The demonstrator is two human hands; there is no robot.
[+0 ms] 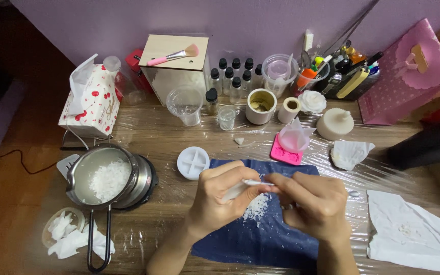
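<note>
My left hand (pixel 223 196) grips a small white piece (pixel 234 190) over a dark blue cloth (pixel 260 239). My right hand (pixel 309 201) pinches a thin white stick (pixel 257 182) whose tip meets that piece. A heap of white flakes (pixel 256 208) lies on the cloth just under the hands. A round white lid (pixel 193 162) rests at the cloth's far left corner.
A steel pot (pixel 105 178) with white flakes sits on a small burner at left, beside a bowl of crumpled tissues (pixel 63 229). Tissue box (pixel 90 97), wooden box, clear cup (pixel 185 104), dropper bottles (pixel 235 76), white moulds, pink pad (pixel 286 153) and pink bag (pixel 408 71) line the back. White tissue (pixel 413 234) lies right.
</note>
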